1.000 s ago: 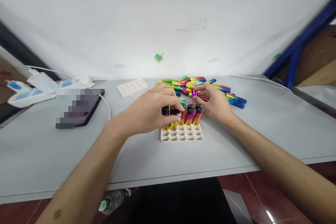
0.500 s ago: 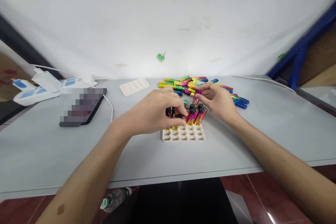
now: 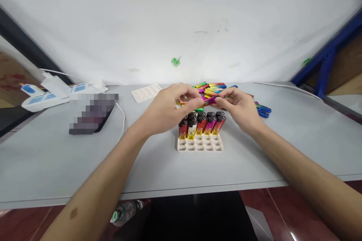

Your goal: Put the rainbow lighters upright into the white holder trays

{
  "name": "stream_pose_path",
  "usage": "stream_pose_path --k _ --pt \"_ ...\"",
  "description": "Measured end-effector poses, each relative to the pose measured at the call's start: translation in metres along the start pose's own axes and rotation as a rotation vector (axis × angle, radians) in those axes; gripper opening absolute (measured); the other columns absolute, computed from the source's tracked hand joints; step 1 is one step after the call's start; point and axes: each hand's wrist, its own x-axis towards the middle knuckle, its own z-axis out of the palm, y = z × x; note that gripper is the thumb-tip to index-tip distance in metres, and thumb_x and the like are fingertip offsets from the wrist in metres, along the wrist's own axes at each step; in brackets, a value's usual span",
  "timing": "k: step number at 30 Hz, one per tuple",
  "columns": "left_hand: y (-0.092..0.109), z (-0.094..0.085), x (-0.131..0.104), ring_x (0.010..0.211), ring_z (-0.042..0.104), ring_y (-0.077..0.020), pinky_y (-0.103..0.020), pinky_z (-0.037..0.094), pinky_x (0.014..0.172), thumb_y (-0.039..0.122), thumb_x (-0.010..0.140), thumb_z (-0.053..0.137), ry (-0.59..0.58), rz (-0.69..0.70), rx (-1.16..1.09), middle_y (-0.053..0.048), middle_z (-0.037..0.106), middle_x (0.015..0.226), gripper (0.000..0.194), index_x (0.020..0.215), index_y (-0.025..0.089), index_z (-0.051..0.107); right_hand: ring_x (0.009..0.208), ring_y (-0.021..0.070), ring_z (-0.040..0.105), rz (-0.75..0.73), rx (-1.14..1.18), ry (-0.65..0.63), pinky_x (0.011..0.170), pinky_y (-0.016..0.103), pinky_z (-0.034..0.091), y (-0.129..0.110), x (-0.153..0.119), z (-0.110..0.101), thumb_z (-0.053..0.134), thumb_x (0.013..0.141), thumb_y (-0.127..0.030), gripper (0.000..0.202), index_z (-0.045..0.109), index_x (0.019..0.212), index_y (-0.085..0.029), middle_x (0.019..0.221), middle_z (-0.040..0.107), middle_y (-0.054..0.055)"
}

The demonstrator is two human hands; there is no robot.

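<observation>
Both hands raised above slotted tray (image 3: 200, 144): left hand (image 3: 166, 111) and right hand (image 3: 240, 107) pinch one magenta lighter (image 3: 209, 101) between fingertips. Tray's back rows filled with upright lighters (image 3: 201, 124); front rows empty. Loose pile (image 3: 215, 89) behind remains, so roughly halfway.

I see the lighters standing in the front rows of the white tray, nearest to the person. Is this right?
Not quite. The head view shows the lighters standing in the back rows of the white tray; its front rows, nearest to the person, hold none.
</observation>
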Motion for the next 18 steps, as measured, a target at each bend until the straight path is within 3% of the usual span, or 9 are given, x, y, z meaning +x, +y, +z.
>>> stream_pose_path --k 2,4,8,12,18 --pt "-0.010 0.003 0.004 0.095 0.062 -0.0156 -0.028 0.047 0.079 0.040 0.098 0.050 0.093 -0.091 0.020 -0.002 0.072 0.110 0.027 0.103 0.023 0.070 0.081 0.0206 0.074 -0.009 0.052 -0.017 0.083 0.041 0.061 -0.002 -0.001 0.002 0.078 0.079 -0.041 0.031 0.067 0.099 -0.021 0.086 0.073 0.002" --pt "-0.021 0.005 0.006 0.099 0.063 -0.0168 -0.029 0.047 0.081 0.039 0.096 0.053 0.112 -0.135 0.054 -0.002 0.072 0.116 0.027 0.109 0.023 0.070 0.080 0.0192 0.074 -0.022 0.090 -0.052 0.086 0.041 0.061 -0.003 -0.002 0.005 0.077 0.080 -0.041 0.033 0.069 0.106 -0.022 0.089 0.073 0.001" --pt "-0.035 0.008 0.009 0.098 0.064 -0.0175 -0.030 0.048 0.084 0.041 0.093 0.057 -0.005 -0.131 0.032 -0.003 0.072 0.121 0.031 0.116 0.024 0.071 0.084 0.0195 0.075 -0.014 0.149 -0.142 0.089 0.042 0.061 -0.003 -0.005 0.009 0.077 0.081 -0.041 0.031 0.071 0.105 -0.023 0.090 0.076 0.001" --pt "-0.036 0.012 0.011 0.099 0.066 -0.0194 -0.031 0.047 0.085 0.041 0.093 0.058 -0.124 -0.099 -0.029 0.000 0.075 0.115 0.030 0.114 0.027 0.073 0.088 0.0210 0.076 -0.024 0.145 -0.184 0.094 0.046 0.060 -0.002 -0.006 0.014 0.077 0.081 -0.044 0.033 0.070 0.107 -0.024 0.090 0.077 0.001" --pt "-0.036 0.013 0.010 0.086 0.066 -0.0181 -0.030 0.044 0.074 0.037 0.091 0.059 -0.104 -0.128 -0.034 -0.002 0.076 0.100 0.021 0.103 0.022 0.068 0.094 0.0225 0.075 0.022 0.209 -0.196 0.094 0.045 0.059 0.002 -0.002 0.016 0.067 0.088 -0.051 0.035 0.071 0.107 -0.023 0.104 0.076 0.006"
